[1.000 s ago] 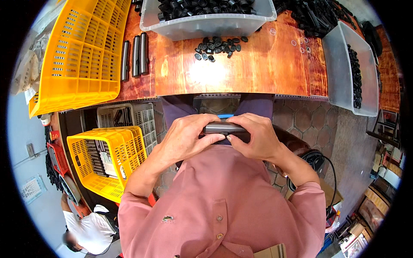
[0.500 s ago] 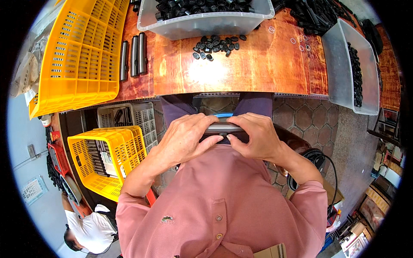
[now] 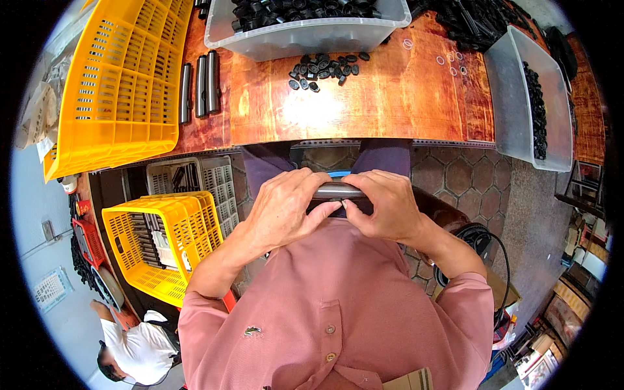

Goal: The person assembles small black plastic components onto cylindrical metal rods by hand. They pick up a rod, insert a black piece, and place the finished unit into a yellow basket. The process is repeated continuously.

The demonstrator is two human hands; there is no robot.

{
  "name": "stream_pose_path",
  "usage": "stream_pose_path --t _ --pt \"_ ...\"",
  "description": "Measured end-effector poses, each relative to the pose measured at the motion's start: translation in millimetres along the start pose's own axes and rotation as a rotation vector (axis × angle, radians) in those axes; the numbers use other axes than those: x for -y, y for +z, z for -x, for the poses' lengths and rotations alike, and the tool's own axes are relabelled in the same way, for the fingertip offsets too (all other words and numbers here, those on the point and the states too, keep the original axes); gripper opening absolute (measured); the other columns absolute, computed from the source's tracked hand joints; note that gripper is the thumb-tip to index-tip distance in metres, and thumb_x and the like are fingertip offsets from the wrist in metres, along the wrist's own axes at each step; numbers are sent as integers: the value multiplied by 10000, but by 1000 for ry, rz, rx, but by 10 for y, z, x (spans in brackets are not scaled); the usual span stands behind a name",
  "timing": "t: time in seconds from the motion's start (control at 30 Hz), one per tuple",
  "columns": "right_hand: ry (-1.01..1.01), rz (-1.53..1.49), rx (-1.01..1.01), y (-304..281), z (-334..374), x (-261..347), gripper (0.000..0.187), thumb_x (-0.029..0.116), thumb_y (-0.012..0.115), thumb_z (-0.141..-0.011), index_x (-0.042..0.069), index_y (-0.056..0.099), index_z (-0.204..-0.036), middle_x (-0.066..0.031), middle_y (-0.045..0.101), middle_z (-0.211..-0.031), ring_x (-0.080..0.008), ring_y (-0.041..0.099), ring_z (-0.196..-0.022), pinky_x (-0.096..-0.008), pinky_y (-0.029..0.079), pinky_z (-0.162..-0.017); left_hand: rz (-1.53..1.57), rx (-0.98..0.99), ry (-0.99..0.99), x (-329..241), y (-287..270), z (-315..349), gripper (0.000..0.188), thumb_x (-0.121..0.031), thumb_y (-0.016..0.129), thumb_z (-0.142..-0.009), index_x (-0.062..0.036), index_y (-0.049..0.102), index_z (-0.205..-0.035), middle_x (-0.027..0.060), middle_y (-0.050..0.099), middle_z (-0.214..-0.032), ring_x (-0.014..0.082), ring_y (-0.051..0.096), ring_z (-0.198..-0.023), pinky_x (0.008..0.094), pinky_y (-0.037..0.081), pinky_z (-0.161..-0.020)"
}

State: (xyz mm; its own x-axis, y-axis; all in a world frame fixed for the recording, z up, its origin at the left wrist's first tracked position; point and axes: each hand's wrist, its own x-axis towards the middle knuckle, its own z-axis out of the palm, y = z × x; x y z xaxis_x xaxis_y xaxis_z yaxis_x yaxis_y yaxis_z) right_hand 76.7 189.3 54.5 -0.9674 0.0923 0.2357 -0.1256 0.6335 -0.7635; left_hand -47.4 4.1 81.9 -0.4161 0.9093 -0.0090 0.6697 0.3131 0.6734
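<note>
not much is different from half a second ago. the left hand [image 3: 281, 207] and the right hand [image 3: 388, 207] both still hold the dark gray tube [image 3: 338, 190], one near each end, with the fingers over the top and the thumbs on the near side. the tube lies sideways, in front of the pink shirt [image 3: 286, 292] and apart from the counter [image 3: 396, 110]. the one small change is in the thumbs: their tips look closer together now, about at the tube's middle. so the tube is still up in the hands and not put down. i cannot tell if the thumbs press on some small part, because they hide it.

on the counter, small black parts [image 3: 324, 67] lie in a loose bunch on the near side of the clear bin [image 3: 305, 49]. three more dark tubes [image 3: 201, 84] lie beside the big yellow crate [image 3: 110, 144]. they look the same as before.
</note>
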Motion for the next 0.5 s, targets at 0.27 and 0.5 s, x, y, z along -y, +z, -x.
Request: stream_pose_path --t 0.27,0.5 --pt "6 -3 8 15 50 -19 307 114 725 -700 12 667 -983 -152 689 -838 -327 674 -729 -393 539 -659 26 64 -29 18 -14 31 349 -259 725 -859 -31 627 -1105 157 641 -874 376 646 -806 436 516 -713" --pt "19 -1 -23 71 74 -61 305 107 711 -710 9 656 -994 -162 683 -842 -340 673 -736 -402 539 -664 -22 -47 -1 27 121 22 316 -260 727 -853 -34 619 -1046 135 616 -831 352 630 -731 422 494 -662"
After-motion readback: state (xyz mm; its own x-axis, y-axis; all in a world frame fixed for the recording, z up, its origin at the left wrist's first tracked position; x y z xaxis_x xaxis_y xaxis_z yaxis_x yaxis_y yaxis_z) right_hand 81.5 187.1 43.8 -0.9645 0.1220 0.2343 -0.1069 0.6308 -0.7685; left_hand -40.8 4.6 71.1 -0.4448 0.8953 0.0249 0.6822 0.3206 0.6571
